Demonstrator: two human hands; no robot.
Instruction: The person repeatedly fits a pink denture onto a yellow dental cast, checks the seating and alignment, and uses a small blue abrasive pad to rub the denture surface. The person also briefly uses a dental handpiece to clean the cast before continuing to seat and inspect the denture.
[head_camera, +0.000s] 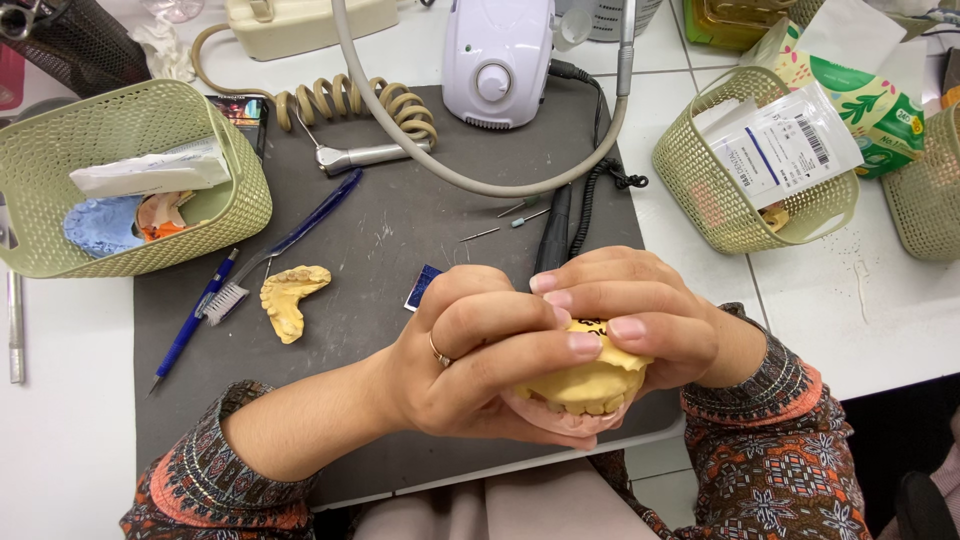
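Head view: a yellow dental cast (585, 385) is clamped by left hand (480, 360) and right hand (640, 320), fingers pressed together, at the dark mat's (400, 230) near edge; trimming seems underway, and a steady grip is needed next.

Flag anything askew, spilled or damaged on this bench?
Nothing looks damaged or spilled. Slightly untidy: three small burs lie loose on the grey mat, and a second yellow cast sits unattended beside the brush. Left hand and right hand both clasp a yellow dental cast.
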